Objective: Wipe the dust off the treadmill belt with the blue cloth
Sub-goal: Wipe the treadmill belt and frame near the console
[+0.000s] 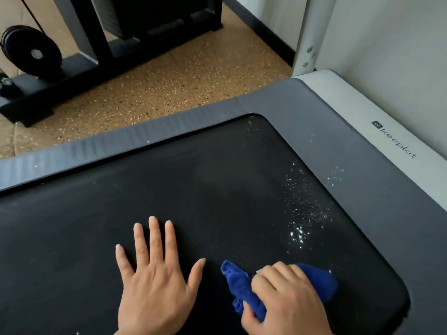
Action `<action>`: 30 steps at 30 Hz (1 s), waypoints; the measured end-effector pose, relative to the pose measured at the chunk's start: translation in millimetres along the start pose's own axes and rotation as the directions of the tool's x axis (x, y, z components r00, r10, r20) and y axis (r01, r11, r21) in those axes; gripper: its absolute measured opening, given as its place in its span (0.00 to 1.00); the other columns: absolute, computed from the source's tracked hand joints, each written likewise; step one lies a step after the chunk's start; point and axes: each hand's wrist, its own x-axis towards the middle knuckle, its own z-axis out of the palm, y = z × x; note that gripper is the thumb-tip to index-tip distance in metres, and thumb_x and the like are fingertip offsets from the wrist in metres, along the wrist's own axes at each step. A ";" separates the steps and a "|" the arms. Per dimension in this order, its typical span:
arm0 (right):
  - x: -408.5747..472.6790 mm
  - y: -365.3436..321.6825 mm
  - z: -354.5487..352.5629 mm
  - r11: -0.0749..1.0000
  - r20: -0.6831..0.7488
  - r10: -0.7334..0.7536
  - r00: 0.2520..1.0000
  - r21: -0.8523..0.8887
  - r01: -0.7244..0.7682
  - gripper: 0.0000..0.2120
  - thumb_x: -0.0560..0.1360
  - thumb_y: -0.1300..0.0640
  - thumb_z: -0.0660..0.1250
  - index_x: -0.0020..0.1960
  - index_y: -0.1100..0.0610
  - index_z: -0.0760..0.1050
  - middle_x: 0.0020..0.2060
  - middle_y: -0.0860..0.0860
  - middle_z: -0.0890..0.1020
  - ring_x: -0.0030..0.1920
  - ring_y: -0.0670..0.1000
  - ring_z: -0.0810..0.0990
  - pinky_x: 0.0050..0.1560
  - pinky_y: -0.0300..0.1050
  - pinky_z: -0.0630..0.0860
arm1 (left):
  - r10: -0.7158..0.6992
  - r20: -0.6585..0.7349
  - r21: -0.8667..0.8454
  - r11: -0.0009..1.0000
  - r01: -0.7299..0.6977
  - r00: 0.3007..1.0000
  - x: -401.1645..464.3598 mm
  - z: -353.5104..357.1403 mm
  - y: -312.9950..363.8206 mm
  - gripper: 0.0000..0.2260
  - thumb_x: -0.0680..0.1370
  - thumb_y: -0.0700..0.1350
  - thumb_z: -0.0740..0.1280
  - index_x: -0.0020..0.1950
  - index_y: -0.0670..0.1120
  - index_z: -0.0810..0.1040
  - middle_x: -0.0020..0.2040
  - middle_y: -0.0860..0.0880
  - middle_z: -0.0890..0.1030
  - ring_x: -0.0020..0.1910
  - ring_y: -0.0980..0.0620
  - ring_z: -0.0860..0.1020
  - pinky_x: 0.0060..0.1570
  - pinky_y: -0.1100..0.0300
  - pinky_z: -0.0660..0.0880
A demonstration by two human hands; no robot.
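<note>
Right hand [285,298] grips the blue cloth [242,286]; left hand [154,274] lies spread flat on the belt [121,201]. Best sweep firmly toward the dust [300,213] at 1 o'clock.

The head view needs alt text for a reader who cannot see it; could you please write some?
The right hand grips a blue cloth on a black treadmill belt; the left hand rests flat beside it. White dust speckles the belt beyond the cloth.

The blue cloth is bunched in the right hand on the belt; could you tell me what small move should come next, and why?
Probably sweep the blue cloth forward and rightward with the right hand into the white dust specks, which lie ahead of it near the belt's right edge. The left hand rests flat as a brace.
</note>
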 end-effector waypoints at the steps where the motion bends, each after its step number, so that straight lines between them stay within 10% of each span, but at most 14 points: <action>1: 3.7 0.2 2.9 1.000 -0.022 0.023 0.999 -0.005 -0.024 0.07 0.60 0.53 0.67 0.31 0.53 0.69 0.30 0.48 0.72 0.32 0.54 0.73 0.34 0.51 0.71 | 0.014 -0.030 0.002 1.000 -0.013 0.999 0.7 0.7 -0.8 0.40 0.79 0.69 0.51 0.80 0.42 0.63 0.82 0.42 0.59 0.81 0.40 0.55 0.73 0.29 0.53; 18: 305.6 48.5 89.1 0.987 0.045 0.048 0.998 -0.154 -0.040 0.10 0.78 0.45 0.59 0.46 0.51 0.70 0.47 0.52 0.80 0.51 0.58 0.77 0.46 0.52 0.66 | 0.112 -0.062 0.028 0.994 -0.110 0.992 3.5 -3.9 0.2 0.35 0.78 0.64 0.55 0.80 0.46 0.65 0.82 0.42 0.60 0.80 0.40 0.58 0.72 0.29 0.58; 30: 144.8 41.3 25.7 0.997 0.067 -0.076 0.995 0.023 0.074 0.14 0.70 0.48 0.68 0.35 0.49 0.63 0.33 0.46 0.68 0.37 0.54 0.71 0.39 0.50 0.66 | 0.124 0.031 0.049 0.991 -0.125 0.992 4.3 -7.5 -2.3 0.36 0.79 0.66 0.54 0.80 0.45 0.65 0.81 0.41 0.60 0.80 0.40 0.58 0.72 0.29 0.56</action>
